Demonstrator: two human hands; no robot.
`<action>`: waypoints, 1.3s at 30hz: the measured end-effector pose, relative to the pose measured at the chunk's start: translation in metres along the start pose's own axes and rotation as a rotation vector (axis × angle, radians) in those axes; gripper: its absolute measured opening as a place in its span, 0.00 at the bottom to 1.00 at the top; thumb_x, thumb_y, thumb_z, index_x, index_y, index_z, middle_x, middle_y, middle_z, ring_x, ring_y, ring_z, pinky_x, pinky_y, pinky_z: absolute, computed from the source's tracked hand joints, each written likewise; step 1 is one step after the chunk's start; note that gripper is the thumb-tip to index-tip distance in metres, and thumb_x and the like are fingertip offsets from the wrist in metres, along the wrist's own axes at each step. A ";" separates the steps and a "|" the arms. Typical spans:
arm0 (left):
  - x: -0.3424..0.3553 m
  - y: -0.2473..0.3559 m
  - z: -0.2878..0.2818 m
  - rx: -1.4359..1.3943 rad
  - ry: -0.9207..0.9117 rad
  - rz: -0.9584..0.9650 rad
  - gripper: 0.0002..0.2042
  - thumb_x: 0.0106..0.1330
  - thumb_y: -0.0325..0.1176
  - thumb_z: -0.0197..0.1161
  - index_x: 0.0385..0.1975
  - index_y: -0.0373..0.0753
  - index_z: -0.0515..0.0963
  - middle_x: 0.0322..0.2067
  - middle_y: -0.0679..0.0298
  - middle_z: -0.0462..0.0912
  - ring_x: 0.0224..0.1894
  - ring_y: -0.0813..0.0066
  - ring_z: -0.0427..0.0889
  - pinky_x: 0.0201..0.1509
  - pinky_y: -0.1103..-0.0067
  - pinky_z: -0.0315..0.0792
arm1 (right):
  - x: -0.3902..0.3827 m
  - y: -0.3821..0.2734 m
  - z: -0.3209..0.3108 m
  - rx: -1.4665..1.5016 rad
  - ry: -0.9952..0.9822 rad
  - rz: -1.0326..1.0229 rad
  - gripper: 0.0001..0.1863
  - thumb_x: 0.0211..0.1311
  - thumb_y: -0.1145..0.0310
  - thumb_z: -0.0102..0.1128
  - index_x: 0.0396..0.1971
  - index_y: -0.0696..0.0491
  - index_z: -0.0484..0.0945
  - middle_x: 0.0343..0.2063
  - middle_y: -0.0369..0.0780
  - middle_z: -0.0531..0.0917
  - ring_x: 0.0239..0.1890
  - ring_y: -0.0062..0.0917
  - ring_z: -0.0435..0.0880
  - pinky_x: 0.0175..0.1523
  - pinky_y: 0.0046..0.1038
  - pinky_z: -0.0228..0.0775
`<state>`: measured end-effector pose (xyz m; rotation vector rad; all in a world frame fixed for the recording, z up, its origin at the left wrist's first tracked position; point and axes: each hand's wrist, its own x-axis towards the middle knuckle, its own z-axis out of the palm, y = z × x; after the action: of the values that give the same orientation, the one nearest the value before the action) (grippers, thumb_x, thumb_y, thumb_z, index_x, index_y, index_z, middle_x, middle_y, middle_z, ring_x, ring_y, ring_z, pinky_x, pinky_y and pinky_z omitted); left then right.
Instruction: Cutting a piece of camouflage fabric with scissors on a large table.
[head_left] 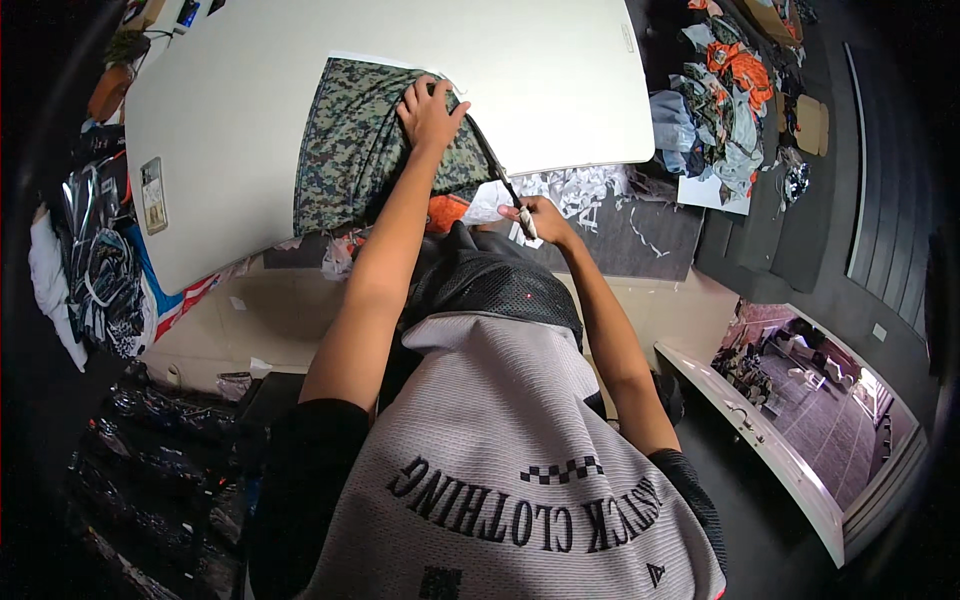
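Note:
A piece of green camouflage fabric (345,150) lies on the white table, its near part hanging at the table's edge. My left hand (430,118) rests flat on the fabric's upper right part, fingers spread and holding nothing. A pair of scissors (498,166) is in my right hand (546,220), which is closed around handles wrapped in something white. Its dark blades run along the fabric's right edge, with the tips close to my left hand. A thin white strip shows along the fabric's far edge.
The white table (230,70) carries a phone (154,196) at its left edge. White paper scraps (585,190) lie below the near edge, beside orange cloth (447,211). A heap of mixed fabric scraps (735,110) is at the right, and bagged goods (100,250) are at the left.

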<state>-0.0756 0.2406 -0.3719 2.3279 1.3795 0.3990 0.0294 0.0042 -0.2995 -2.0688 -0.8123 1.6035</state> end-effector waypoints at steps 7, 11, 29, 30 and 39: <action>0.001 0.000 0.000 0.007 -0.003 -0.005 0.18 0.56 0.52 0.66 0.41 0.53 0.73 0.51 0.69 0.66 0.51 0.62 0.63 0.54 0.66 0.54 | 0.000 0.002 0.003 0.024 0.012 -0.009 0.26 0.58 0.49 0.65 0.10 0.54 0.73 0.07 0.32 0.68 0.11 0.16 0.65 0.17 0.20 0.56; 0.001 -0.001 0.002 -0.001 0.005 0.000 0.18 0.55 0.52 0.66 0.40 0.53 0.73 0.51 0.69 0.66 0.51 0.62 0.62 0.54 0.66 0.54 | 0.000 0.004 0.004 0.036 0.019 -0.017 0.26 0.58 0.50 0.65 0.10 0.54 0.73 0.06 0.31 0.68 0.10 0.16 0.64 0.17 0.20 0.55; 0.011 -0.007 -0.002 -0.031 -0.030 0.006 0.16 0.57 0.50 0.65 0.40 0.52 0.73 0.48 0.68 0.66 0.49 0.62 0.63 0.53 0.66 0.56 | 0.003 -0.002 -0.004 0.048 -0.002 0.058 0.23 0.58 0.53 0.68 0.13 0.55 0.75 0.08 0.31 0.69 0.10 0.16 0.65 0.17 0.20 0.56; 0.012 -0.006 -0.001 -0.036 -0.034 0.002 0.16 0.57 0.50 0.65 0.40 0.52 0.73 0.48 0.67 0.66 0.48 0.61 0.63 0.52 0.66 0.56 | 0.005 -0.002 -0.004 0.061 -0.006 0.052 0.23 0.57 0.53 0.68 0.13 0.54 0.74 0.08 0.31 0.69 0.10 0.16 0.66 0.17 0.20 0.57; 0.016 -0.007 -0.004 -0.047 -0.039 -0.019 0.15 0.57 0.49 0.66 0.37 0.51 0.73 0.46 0.67 0.67 0.46 0.62 0.64 0.51 0.67 0.58 | 0.019 0.000 -0.003 0.053 -0.012 0.018 0.24 0.57 0.53 0.68 0.12 0.54 0.73 0.08 0.32 0.69 0.10 0.17 0.67 0.17 0.20 0.59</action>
<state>-0.0756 0.2582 -0.3713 2.2714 1.3592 0.3743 0.0356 0.0170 -0.3125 -2.0365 -0.7490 1.6307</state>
